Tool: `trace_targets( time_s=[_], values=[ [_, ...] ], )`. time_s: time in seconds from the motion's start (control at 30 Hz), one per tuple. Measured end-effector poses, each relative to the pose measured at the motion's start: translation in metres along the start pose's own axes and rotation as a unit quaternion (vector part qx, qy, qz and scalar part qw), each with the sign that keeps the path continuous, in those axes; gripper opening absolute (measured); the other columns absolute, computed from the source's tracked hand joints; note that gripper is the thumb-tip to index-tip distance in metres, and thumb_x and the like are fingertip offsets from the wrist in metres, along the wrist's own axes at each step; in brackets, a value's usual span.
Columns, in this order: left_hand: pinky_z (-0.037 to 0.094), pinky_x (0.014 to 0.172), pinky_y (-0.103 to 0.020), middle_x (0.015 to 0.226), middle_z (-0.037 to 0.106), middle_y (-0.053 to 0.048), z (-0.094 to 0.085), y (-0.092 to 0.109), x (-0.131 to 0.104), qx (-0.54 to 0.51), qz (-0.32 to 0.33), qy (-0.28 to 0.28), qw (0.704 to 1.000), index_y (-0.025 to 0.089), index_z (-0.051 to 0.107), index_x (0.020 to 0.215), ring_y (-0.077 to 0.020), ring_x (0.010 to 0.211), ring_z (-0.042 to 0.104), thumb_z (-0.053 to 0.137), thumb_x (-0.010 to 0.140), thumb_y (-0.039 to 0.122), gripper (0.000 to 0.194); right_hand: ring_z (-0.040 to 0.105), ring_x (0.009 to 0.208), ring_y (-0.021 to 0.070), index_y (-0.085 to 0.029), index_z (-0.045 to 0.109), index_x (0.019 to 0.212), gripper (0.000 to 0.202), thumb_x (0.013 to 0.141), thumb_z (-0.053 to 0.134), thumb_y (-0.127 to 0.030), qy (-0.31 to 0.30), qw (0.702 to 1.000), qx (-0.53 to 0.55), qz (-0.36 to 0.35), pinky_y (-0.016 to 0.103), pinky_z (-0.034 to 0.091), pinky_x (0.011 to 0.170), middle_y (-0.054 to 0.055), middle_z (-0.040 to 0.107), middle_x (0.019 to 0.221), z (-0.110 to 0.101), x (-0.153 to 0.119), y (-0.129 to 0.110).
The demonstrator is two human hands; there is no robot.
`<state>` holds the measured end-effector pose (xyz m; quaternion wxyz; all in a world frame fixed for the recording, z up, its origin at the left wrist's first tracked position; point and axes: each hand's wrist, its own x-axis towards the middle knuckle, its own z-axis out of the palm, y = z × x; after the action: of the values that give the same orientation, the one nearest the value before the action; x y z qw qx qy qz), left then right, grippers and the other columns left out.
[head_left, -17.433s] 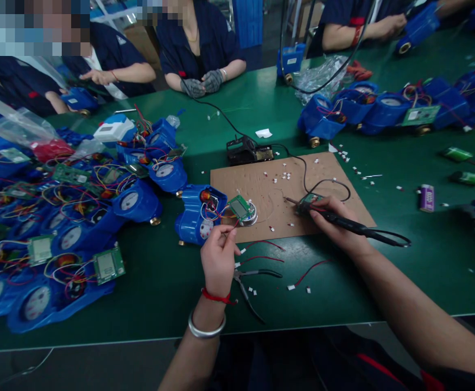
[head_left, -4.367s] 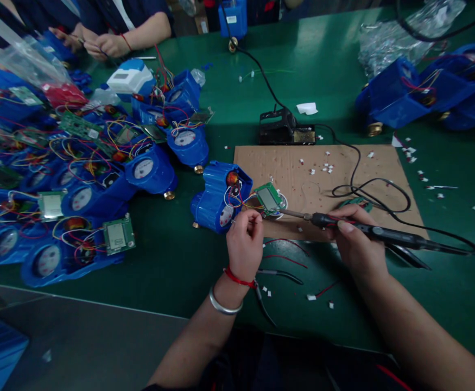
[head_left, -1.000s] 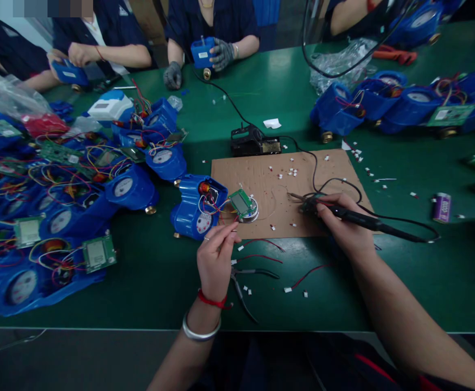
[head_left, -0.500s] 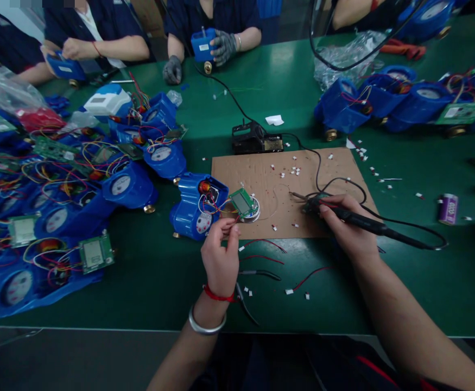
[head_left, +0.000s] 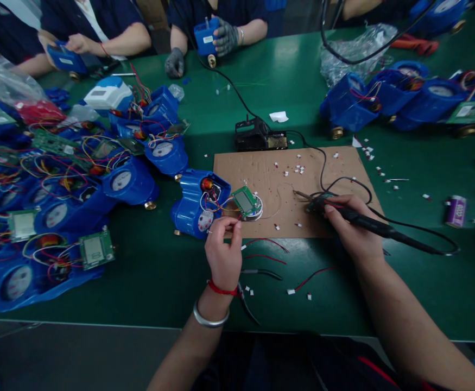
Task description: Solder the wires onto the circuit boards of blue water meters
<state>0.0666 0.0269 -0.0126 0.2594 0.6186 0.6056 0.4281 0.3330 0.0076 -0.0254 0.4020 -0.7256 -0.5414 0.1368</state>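
Observation:
My left hand (head_left: 224, 252) is closed in a pinch on a thin red wire (head_left: 239, 218) at the lower edge of a green circuit board (head_left: 245, 201) with a small display. Under the board lies a round white spool (head_left: 257, 214), partly covered. Coloured wires run from the board to an open blue water meter (head_left: 194, 203) beside it. In my right hand (head_left: 357, 225) is a black soldering iron (head_left: 392, 233), gripped like a pen. Its tip points left over the cardboard (head_left: 253, 168), apart from the board.
A soldering iron stand (head_left: 257, 136) sits behind the cardboard. Many blue meters (head_left: 123, 182) with wires crowd the left, and more (head_left: 432, 103) stand at the back right. White connectors (head_left: 298, 169), cut wires (head_left: 266, 256) and a purple battery (head_left: 456, 210) lie about. Co-workers sit opposite.
The whole view has shifted slightly, so things on the table appear a little farther right. Both hands keep their hold, with the iron and the board in nearly the same places.

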Motion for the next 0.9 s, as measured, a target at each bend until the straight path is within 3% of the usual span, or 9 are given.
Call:
trace_targets(
  time_s=[0.47,0.9],
  values=[
    [0.046,0.074,-0.027,0.085,0.060,-0.002,0.003,-0.002,-0.001,-0.006,-0.007,0.009,1.000,0.018,0.058,0.086,-0.0134,0.078,0.057,0.055,0.086,0.021,0.004,0.064,0.082,0.0238,-0.025,0.063,0.099,0.021,0.082,0.062,-0.038,-0.002,0.999,0.037,0.014,0.042,0.050,0.078,0.003,0.067,0.091,-0.003,-0.004,-0.003],
    [0.046,0.073,-0.027,0.088,0.059,-0.003,0.004,-0.002,0.009,0.012,0.045,0.004,0.999,0.017,0.058,0.084,-0.0131,0.081,0.055,0.054,0.085,0.012,0.006,0.060,0.065,0.0200,-0.025,0.066,0.092,0.015,0.079,0.067,-0.033,0.054,0.976,0.212,0.012,0.037,0.047,0.064,0.002,0.063,0.076,-0.001,-0.018,-0.045]
  ],
)
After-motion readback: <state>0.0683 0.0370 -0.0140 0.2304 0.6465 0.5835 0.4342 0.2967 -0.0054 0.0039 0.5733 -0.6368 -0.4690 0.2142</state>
